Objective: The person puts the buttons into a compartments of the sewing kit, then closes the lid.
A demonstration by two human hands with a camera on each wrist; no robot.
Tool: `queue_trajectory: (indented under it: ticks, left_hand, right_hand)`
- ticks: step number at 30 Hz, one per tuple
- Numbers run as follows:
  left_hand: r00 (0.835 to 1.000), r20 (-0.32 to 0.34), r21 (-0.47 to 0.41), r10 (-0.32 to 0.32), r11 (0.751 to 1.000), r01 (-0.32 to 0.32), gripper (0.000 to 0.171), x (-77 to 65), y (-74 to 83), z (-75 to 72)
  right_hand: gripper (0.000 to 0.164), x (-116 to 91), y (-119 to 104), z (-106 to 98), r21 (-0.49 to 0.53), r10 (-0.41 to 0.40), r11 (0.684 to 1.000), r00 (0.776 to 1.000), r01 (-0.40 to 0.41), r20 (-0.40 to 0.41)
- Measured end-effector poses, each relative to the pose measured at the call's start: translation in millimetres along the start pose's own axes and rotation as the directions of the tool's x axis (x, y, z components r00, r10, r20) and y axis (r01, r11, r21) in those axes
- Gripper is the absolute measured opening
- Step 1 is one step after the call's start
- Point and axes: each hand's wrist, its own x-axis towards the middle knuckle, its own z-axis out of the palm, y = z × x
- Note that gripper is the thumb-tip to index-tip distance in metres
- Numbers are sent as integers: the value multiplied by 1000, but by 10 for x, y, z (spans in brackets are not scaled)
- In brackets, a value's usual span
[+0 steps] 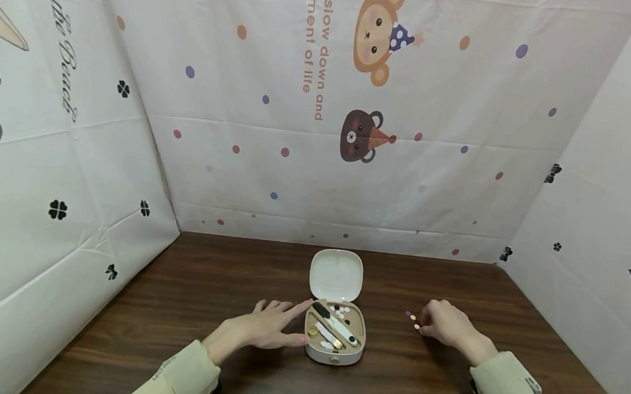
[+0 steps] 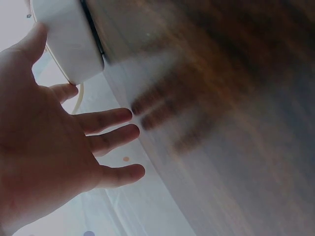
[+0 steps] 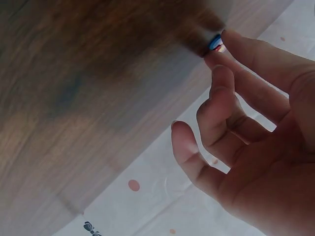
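Note:
A small white box (image 1: 333, 358) stands open on the table, its lid (image 1: 336, 275) tipped back. Compartments inside hold black and white buttons (image 1: 339, 312), a dark-and-white stick-shaped tool (image 1: 346, 332), a gold ring-like piece (image 1: 313, 330) and a white piece with a gold end (image 1: 329, 335). My left hand (image 1: 266, 326) touches the box's left side with thumb and index finger, its fingers spread. Over to the right, my right hand (image 1: 447, 324) pinches a small blue button (image 3: 214, 42) between thumb and index fingertip, close above the table. Something red shows beside it.
Left of my right fingertips lie a purple button (image 1: 408, 313), a yellow button (image 1: 413, 317) and a white button (image 1: 417, 327). The dark wooden table (image 1: 224, 264) ends at a printed white cloth (image 1: 274, 170), which also rises at both sides.

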Motion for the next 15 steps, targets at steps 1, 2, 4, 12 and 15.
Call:
queue_trajectory:
  ticks: [1,2,4,12,15]
  left_hand:
    - [1000,-1,-1,1,1000,-1,79,0,1,1]
    - [1000,-2,-2,1,1000,-1,79,0,3,2]
    - [1000,-4,-2,2,1000,-2,79,0,6,2]
    - [1000,-3,-2,-1,1000,1,79,2,17,-5]
    - [1000,0,-2,-4,1000,4,79,-3,22,-3]
  right_hand:
    - [11,1,5,5,-2,-1,1000,1000,1,-2]
    - [11,1,10,10,-4,-2,1000,1000,2,-4]
    - [10,1,18,17,-6,-5,1000,1000,5,-8]
    - [16,3,31,9,-1,-53,999,999,53,-10]
    - [17,-2,32,0,18,-65,998,998,65,4]
